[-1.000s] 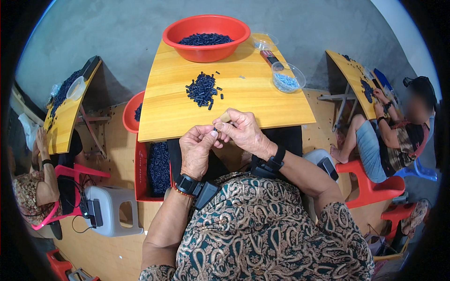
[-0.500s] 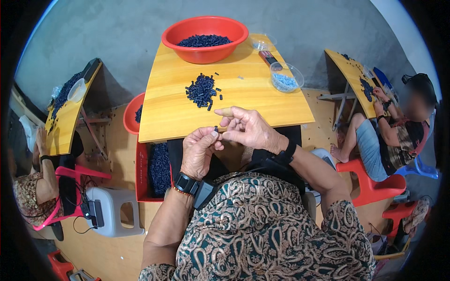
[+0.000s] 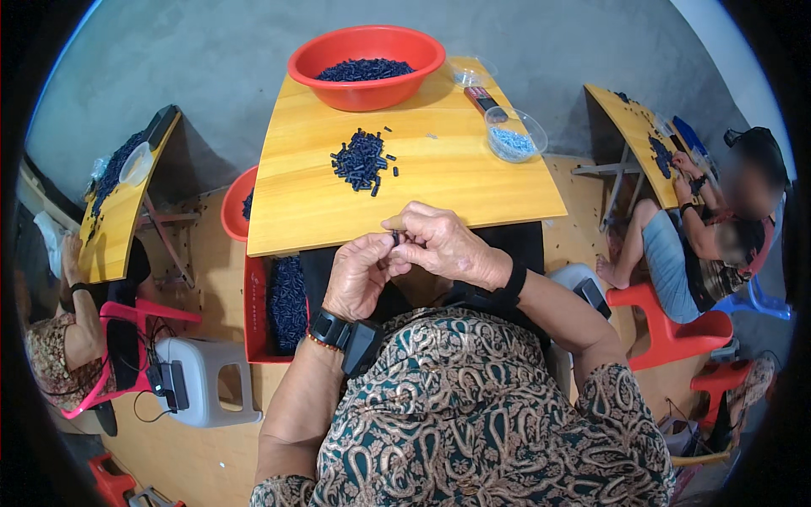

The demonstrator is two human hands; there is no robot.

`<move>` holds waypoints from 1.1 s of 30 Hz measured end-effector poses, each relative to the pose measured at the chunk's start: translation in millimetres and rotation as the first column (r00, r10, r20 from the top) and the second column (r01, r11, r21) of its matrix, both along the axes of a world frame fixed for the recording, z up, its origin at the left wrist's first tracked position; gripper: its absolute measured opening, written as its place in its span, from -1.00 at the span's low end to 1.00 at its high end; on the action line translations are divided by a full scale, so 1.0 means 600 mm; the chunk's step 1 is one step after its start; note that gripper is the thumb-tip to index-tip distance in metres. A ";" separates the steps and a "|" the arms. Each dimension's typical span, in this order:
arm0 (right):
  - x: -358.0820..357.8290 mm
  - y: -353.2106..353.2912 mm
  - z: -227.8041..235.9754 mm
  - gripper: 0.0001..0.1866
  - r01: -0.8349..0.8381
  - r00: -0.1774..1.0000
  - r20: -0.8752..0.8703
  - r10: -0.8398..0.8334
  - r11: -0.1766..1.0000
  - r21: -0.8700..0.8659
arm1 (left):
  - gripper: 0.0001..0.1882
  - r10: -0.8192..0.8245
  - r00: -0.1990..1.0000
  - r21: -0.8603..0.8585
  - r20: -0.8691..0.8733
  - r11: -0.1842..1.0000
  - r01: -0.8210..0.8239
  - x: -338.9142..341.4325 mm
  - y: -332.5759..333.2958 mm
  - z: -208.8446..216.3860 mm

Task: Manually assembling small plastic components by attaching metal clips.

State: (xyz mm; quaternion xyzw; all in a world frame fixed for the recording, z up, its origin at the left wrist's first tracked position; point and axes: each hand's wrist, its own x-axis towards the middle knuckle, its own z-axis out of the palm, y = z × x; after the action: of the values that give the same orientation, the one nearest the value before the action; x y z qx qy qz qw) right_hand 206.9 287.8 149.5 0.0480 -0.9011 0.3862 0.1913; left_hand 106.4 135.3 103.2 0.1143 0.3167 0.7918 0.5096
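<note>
Both my hands meet just off the near edge of the yellow table (image 3: 473, 198). My left hand (image 3: 359, 272) is closed, with a small dark cylindrical piece (image 3: 395, 240) pinched between thumb and forefinger. Against it sits my right hand (image 3: 448, 243), fingers drawn together in a pinch; whatever lies between its fingertips is hidden or too small to name. Beyond them on the tabletop is a loose pile of the same dark cylindrical pieces (image 3: 358, 160). A clear round tub (image 3: 541, 135) to the right holds tiny light-blue pieces (image 3: 512, 144).
A red basin (image 3: 372, 95) of dark pieces stands at the table's far side. Near the tub lie a dark red phone-like object (image 3: 481, 100) and another clear container (image 3: 465, 72). A red crate (image 3: 256, 313) of dark pieces is below left. Co-workers sit at tables on both sides.
My right hand has come in closer to the left, its forefinger and thumb closing up at the small dark piece. The view has shifted slightly.
</note>
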 end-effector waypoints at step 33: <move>-0.012 -0.018 -0.022 -0.78 0.006 1.000 -0.024 0.002 0.943 0.332 | -0.93 0.096 0.960 -0.046 -0.264 0.993 -0.112 0.002 -0.003 -0.008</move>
State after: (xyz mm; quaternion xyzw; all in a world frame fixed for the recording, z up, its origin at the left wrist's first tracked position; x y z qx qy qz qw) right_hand 199.6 277.0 136.5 0.0831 -0.9509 0.2283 0.1919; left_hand 107.4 133.5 98.2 0.1853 0.4103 0.7857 0.4243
